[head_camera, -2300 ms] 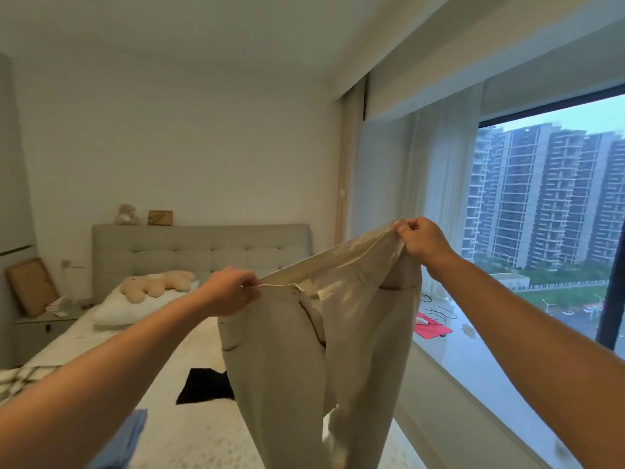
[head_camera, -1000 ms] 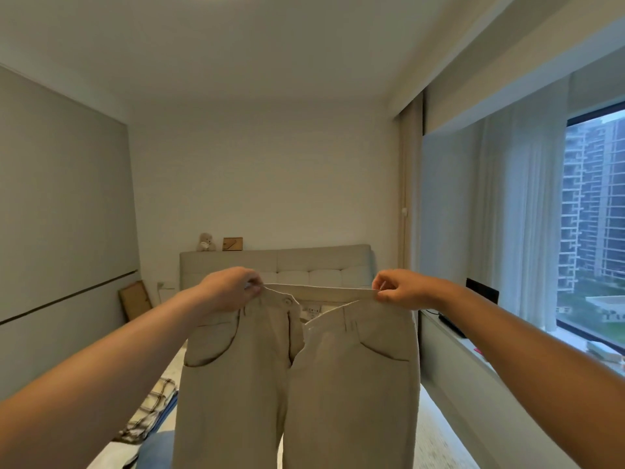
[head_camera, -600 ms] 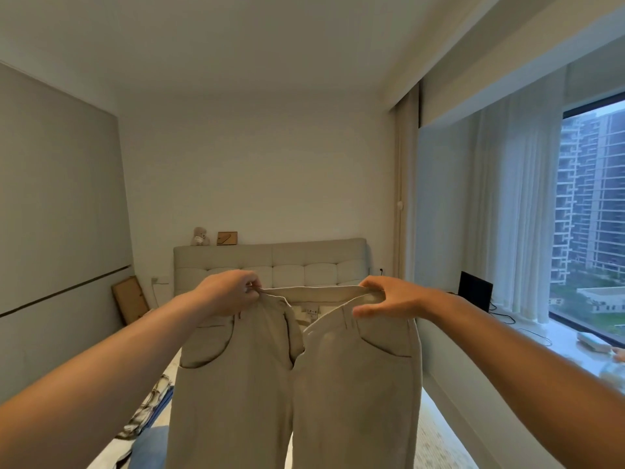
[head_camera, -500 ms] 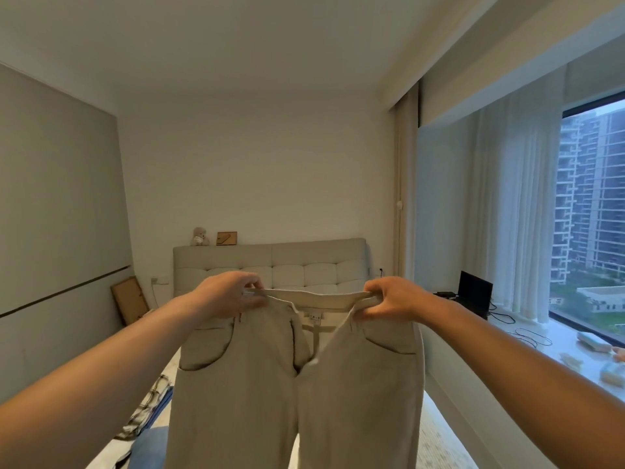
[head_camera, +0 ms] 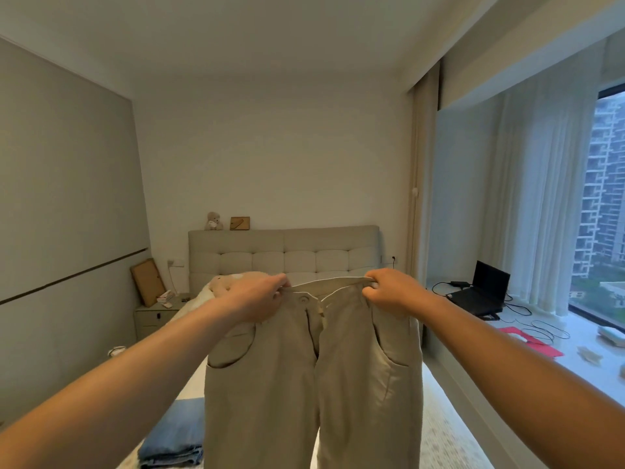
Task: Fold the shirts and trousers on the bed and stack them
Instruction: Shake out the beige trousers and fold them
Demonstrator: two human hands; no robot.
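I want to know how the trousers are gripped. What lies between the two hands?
In the head view, only the beige trousers' waistband spans from the left hand to the right hand, with the button and open fly just below it.

- Home bedroom: bed [head_camera: 439, 431] with padded headboard [head_camera: 284, 255], nightstand [head_camera: 152, 318] beside it.
- Teddy [head_camera: 213, 221] on the headboard ledge.
- Curtained window [head_camera: 605, 198], laptop [head_camera: 480, 294] on the sill.

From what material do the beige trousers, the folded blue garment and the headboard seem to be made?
Beige trousers: seemingly a matte woven cloth, perhaps cotton or linen; it hangs limp with soft creases.
Folded blue garment: likely denim; faded blue, with thick layered edges.
Headboard: upholstered, padded fabric; tufted into cushioned squares, no shine.
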